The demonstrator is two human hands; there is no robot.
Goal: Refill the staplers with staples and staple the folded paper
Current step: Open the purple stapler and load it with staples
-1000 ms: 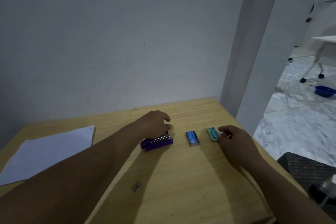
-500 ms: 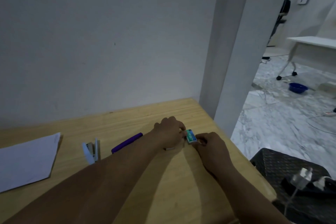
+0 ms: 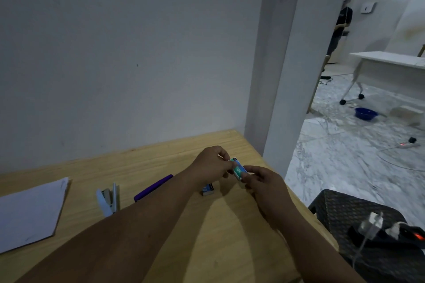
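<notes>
A small green staple box (image 3: 238, 169) is lifted a little above the wooden table (image 3: 230, 236), pinched from both ends by my left hand (image 3: 210, 165) and my right hand (image 3: 262, 181). Under my left wrist lies a blue staple box (image 3: 208, 189). A purple stapler (image 3: 153, 187) lies behind my left forearm, partly hidden. Further left, a white stapler (image 3: 107, 200) lies hinged open. The folded white paper (image 3: 30, 211) rests at the table's left edge.
A white wall runs along the table's far edge and a pillar (image 3: 273, 76) stands at its right corner. A dark woven chair (image 3: 358, 225) with chargers sits lower right. Beyond are a marble floor, a blue bowl (image 3: 366, 113), a white desk and a person.
My left hand left the purple stapler and joined my right hand on the green staple box, which is now raised off the table. The camera has turned to the right.
</notes>
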